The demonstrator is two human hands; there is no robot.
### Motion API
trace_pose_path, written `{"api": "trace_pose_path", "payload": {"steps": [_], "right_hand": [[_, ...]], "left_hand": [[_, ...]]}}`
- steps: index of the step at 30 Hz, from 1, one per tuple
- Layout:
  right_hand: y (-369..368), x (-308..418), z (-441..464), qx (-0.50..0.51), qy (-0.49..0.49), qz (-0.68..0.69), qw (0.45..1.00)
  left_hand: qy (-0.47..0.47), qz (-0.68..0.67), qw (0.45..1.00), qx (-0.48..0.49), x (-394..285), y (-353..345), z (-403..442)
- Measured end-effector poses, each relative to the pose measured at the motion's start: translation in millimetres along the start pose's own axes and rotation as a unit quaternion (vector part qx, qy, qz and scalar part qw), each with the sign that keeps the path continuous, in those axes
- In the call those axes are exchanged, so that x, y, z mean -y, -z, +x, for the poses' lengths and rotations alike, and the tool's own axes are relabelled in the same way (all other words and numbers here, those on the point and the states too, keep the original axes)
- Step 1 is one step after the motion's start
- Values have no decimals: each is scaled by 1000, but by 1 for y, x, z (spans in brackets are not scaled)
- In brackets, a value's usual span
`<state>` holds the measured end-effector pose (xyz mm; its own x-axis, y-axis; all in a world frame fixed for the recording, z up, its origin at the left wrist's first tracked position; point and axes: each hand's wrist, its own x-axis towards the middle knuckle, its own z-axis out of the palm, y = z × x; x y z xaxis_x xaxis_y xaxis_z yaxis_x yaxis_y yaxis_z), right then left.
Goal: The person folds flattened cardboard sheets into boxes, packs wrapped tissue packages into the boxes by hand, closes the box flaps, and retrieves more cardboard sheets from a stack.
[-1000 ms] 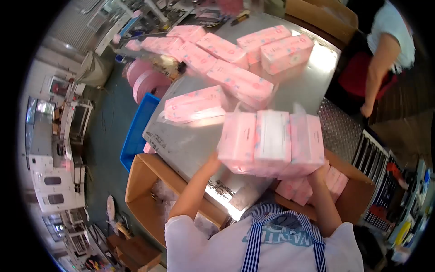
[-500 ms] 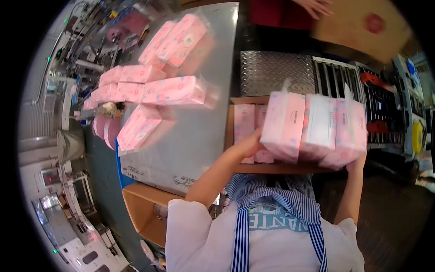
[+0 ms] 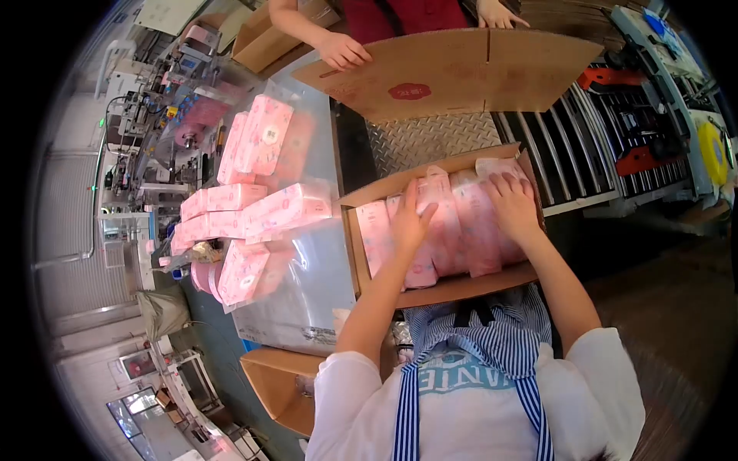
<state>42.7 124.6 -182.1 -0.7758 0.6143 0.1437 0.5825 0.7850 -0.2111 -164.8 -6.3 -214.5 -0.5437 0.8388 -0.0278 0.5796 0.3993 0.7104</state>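
Observation:
Pink plastic-wrapped tissue packs (image 3: 442, 230) stand side by side in a cardboard box (image 3: 434, 293) in front of me. My left hand (image 3: 413, 217) rests on the packs toward the left, thumb apart from the fingers. On the right-hand packs lies my right hand (image 3: 511, 203), its fingers spread over their tops near the box's far right corner. Neither hand has its fingers wrapped round a pack. Loose tissue packs (image 3: 265, 137) lie in a cluster on the metal table (image 3: 304, 288) to my left, some with clear film sticking out at the ends.
Across from me, a person's hand (image 3: 344, 51) is on a folded cardboard carton (image 3: 453, 73). A diamond-plate surface (image 3: 430, 142) and a roller conveyor (image 3: 565, 150) lie beyond my box. An open carton (image 3: 284, 388) sits at lower left; machinery (image 3: 192, 134) stands at upper left.
The tissue packs my hands were holding above the box are now down inside it, and my hands have opened onto their tops. The other person's carton has come nearer, into the upper middle.

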Motion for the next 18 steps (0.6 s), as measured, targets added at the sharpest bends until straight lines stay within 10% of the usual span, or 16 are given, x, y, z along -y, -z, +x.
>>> {"api": "trace_pose_path", "payload": {"steps": [2,5,10,13,18], "right_hand": [[-13,-11,27,54,1,34,998],[-46,-31,72,194,1,106,975],[-67,-14,73,260,-80,83,959],[-70,-1,30,238,-82,36,967],[-81,-24,-21,197,-24,-22,980]], "left_hand": [[-29,69,997,-10,-12,-2,28],[182,156,961,138,0,-16,48],[-41,247,967,56,58,-76,27],[-65,120,989,-63,-7,-2,-4],[-61,378,911,-155,34,140,25]]}}
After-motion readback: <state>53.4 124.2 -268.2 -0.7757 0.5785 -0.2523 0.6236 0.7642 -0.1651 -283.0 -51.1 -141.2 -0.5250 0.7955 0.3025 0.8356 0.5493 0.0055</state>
